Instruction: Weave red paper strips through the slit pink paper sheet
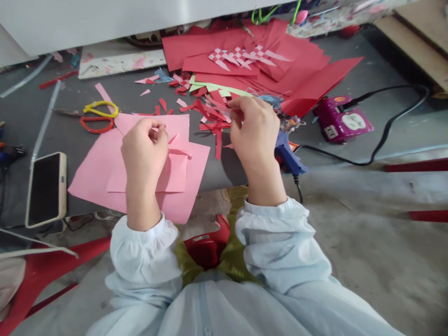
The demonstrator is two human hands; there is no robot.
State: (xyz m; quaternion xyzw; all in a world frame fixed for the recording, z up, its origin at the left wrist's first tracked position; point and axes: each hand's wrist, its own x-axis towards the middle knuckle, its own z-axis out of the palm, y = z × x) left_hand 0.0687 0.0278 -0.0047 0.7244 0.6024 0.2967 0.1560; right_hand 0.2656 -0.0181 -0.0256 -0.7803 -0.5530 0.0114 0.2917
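Note:
My left hand [144, 148] is closed in a pinch above the pink paper sheets [87, 172]; whatever it may hold is hidden by the fingers. Beside its fingertips lie narrow folded pink strips [180, 151]. My right hand [255, 128] is closed too, thumb and fingers together at the edge of a pile of red paper strips [219, 125]. I cannot make out what is between those fingers. Yellow-and-orange-handled scissors [98, 116] lie left of my left hand. Just right of my right wrist is a blue glue gun [290, 153].
Red paper sheets [308, 65] are stacked at the back, with woven red-and-white paper fish [241, 57] on them. A phone [47, 189] lies at the left edge. A purple power socket box [343, 119] with a black cable [383, 135] stands at the right.

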